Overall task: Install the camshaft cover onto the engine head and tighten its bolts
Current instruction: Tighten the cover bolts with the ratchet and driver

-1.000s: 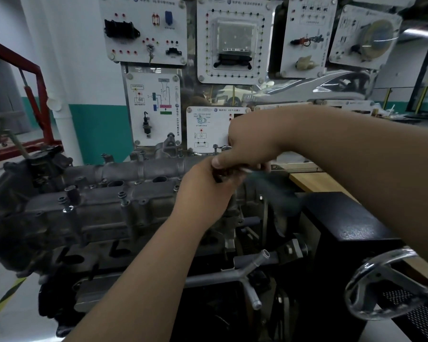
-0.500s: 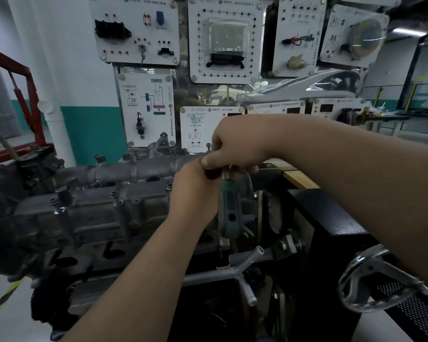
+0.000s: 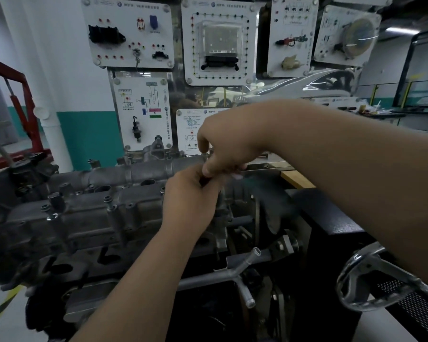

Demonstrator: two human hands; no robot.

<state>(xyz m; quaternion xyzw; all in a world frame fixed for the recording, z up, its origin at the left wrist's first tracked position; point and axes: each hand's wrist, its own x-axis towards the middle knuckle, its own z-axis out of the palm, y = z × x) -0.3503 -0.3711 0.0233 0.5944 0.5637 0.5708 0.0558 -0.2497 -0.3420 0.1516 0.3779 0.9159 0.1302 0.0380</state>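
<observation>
The grey camshaft cover (image 3: 89, 206) lies on the engine head, with several bolts (image 3: 107, 199) standing up from it. At its right end both hands meet over a ratchet wrench with a green handle (image 3: 269, 193), which is blurred and points right. My left hand (image 3: 190, 193) grips the tool's head from below. My right hand (image 3: 227, 141) comes in from the right and holds the top of the tool, its thumb pressed down. The bolt under the tool is hidden by my hands.
The engine sits on a stand with a chrome handwheel (image 3: 371, 280) at the lower right and a black box (image 3: 331, 218) beside it. Training panels (image 3: 218, 43) hang on the wall behind. A red frame (image 3: 20, 99) stands at the far left.
The green handle swung from pointing right to hanging down, and now points right again, blurred. Both hands stayed at the cover's right end.
</observation>
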